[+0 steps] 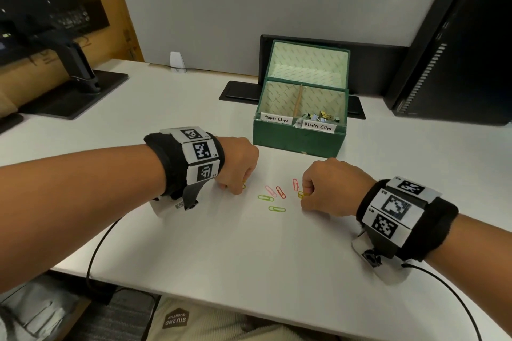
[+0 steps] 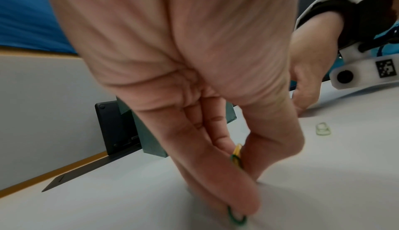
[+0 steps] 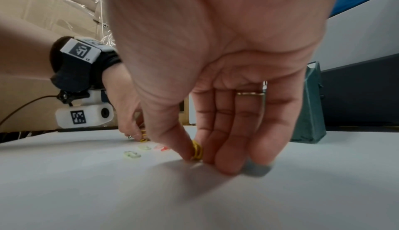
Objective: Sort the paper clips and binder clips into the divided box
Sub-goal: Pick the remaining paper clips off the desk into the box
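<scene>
- Your right hand [image 1: 329,188], at about 4 o'clock on the white desk [image 1: 249,252], pinches a yellow paper clip [image 3: 197,150] between thumb and forefinger, fingertips down on the surface.
- Your left hand [image 1: 238,166], at 8 o'clock, pinches a small bunch of clips between thumb and fingers: the left wrist view shows a yellow and green clip [image 2: 236,157] held there, and a green clip [image 2: 236,216] under a fingertip at the desk.
- Between your hands five loose paper clips lie flat and apart: two green clips [image 1: 273,203] nearest you, then a pink clip [image 1: 269,190], a red clip [image 1: 280,191] and a second red clip [image 1: 295,184] just beside your right hand.
- At 12 o'clock stands the green divided box [image 1: 299,135], lid open. The right compartment, labelled "Binder Clips", holds a heap of binder clips [image 1: 322,116]; the left, labelled "Paper Clips", shows none from here.
- I judge the binder clips done: none remain on the desk. The paper clips are all left, those in your hands and the five loose ones.
</scene>
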The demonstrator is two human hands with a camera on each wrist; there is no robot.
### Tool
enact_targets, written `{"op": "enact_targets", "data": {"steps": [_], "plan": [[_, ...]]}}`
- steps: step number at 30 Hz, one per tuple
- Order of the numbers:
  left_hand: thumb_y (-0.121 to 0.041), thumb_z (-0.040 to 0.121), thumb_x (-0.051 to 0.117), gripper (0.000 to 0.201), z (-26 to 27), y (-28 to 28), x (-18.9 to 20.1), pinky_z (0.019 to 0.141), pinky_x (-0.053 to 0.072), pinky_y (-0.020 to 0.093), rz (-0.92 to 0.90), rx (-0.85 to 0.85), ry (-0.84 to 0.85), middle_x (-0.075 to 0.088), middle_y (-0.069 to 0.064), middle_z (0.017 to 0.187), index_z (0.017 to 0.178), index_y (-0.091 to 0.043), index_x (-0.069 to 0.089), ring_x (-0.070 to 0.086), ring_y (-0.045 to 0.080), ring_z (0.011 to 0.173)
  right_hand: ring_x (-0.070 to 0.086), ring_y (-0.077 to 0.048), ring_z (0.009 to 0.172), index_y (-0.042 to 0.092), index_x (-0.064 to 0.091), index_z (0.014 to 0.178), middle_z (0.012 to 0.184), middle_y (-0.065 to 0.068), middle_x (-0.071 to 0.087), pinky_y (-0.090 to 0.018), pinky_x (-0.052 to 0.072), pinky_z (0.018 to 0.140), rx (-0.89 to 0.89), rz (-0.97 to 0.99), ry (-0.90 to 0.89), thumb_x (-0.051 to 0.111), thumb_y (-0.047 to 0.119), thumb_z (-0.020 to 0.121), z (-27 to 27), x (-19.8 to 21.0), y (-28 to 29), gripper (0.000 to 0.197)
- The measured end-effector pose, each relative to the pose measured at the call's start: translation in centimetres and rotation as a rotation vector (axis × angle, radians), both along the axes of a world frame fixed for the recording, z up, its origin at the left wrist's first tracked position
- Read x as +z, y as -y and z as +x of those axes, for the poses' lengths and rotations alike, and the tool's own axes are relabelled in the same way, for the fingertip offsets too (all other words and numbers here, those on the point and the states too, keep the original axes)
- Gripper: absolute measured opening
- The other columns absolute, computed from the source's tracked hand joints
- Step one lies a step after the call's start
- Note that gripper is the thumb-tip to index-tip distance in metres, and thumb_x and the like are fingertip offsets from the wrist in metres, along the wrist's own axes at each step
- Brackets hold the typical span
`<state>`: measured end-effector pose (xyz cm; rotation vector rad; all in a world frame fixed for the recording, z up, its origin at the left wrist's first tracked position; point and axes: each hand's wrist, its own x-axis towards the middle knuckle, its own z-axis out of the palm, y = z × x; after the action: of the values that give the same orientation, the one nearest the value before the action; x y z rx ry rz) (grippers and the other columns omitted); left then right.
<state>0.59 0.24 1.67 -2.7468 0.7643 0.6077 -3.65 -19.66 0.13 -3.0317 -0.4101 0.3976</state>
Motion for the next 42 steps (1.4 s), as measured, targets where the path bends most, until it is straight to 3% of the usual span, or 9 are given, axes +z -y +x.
{"op": "enact_targets", "data": {"steps": [9,12,20,23,27,31,36,40,42], "plan": [[-0.017,0.073,0.066,0.010,0.0,-0.8,0.4,0.048,0.042,0.015,-0.081,0.061,-0.073,0.069,-0.002,0.068,0.065,-0.018,0.062,0.058,0.006,0.058,0.065,-0.018,0.073,0.018,0.069,0.071,0.074,0.001,0.069,-0.034,0.057,0.070,-0.018,0.176,0.031,0.068,0.031,0.078,0.9,1.9,0.0,0.015],[-0.015,0.078,0.069,0.004,0.8,-1.2,1.9,0.059,0.051,0.015,-0.320,0.163,-0.068,0.071,-0.005,0.066,0.075,-0.015,0.071,0.062,-0.001,0.052,0.063,-0.017,0.069,0.015,0.069,0.072,0.068,0.003,0.066,-0.030,0.055,0.068,-0.017,0.261,0.097,0.068,0.025,0.079,1.8,3.0,-0.2,0.012],[-0.010,0.078,0.077,0.010,4.5,0.1,6.1,0.069,0.060,0.029,-0.909,0.379,0.145,0.071,0.007,0.075,0.083,-0.013,0.070,0.073,0.018,0.068,0.065,-0.020,0.078,0.021,0.072,0.081,0.083,-0.001,0.069,-0.036,0.058,0.075,-0.155,0.511,0.441,0.063,0.022,0.084,7.6,6.2,-2.1,0.010],[-0.009,0.079,0.076,0.009,5.7,0.9,6.2,0.073,0.060,0.038,-1.092,0.438,0.238,0.070,0.010,0.077,0.079,-0.014,0.068,0.072,0.020,0.069,0.067,-0.024,0.082,0.019,0.075,0.090,0.089,-0.004,0.072,-0.038,0.058,0.077,-0.172,0.438,0.414,0.061,0.022,0.088,9.1,5.9,-2.9,0.015],[-0.013,0.078,0.077,0.011,6.9,2.2,5.6,0.072,0.059,0.031,-1.235,0.500,0.336,0.068,0.001,0.070,0.076,-0.016,0.066,0.068,0.012,0.064,0.067,-0.024,0.084,0.018,0.075,0.097,0.089,-0.003,0.072,-0.039,0.056,0.079,-0.139,0.340,0.354,0.058,0.034,0.091,9.1,5.3,-3.0,0.023],[-0.019,0.077,0.079,0.012,7.6,3.2,4.7,0.072,0.053,0.025,-1.194,0.476,0.390,0.064,-0.007,0.072,0.082,-0.016,0.069,0.061,0.008,0.068,0.065,-0.015,0.084,0.030,0.071,0.102,0.091,0.008,0.071,-0.036,0.054,0.080,-0.088,0.488,0.447,0.054,0.037,0.093,7.0,4.7,-2.5,0.021],[-0.028,0.078,0.077,0.046,6.7,3.2,3.8,0.091,0.047,0.025,-0.911,0.329,0.307,0.065,-0.005,0.113,0.121,-0.024,0.063,0.061,0.011,0.102,0.063,-0.009,0.081,0.027,0.072,0.094,0.086,0.008,0.071,-0.032,0.054,0.082,-0.049,0.481,0.217,0.059,0.040,0.090,2.7,2.6,-1.6,0.019],[-0.019,0.085,0.061,0.016,3.0,2.3,3.9,0.070,0.048,0.023,-0.896,0.205,0.415,0.064,-0.010,0.085,0.096,-0.030,0.066,0.060,0.009,0.077,0.057,-0.009,0.087,0.027,0.064,0.113,0.099,0.007,0.067,-0.029,0.049,0.085,-0.057,0.244,0.036,0.056,0.062,0.085,0.7,0.8,0.0,0.046],[-0.019,0.085,0.058,0.014,1.0,1.4,3.4,0.063,0.044,0.020,-0.811,0.206,0.320,0.064,-0.011,0.076,0.086,-0.029,0.066,0.060,0.008,0.071,0.057,-0.013,0.085,0.021,0.066,0.104,0.092,0.005,0.066,-0.030,0.049,0.079,-0.057,0.160,0.000,0.054,0.072,0.079,0.5,0.0,0.6,0.058]]}}
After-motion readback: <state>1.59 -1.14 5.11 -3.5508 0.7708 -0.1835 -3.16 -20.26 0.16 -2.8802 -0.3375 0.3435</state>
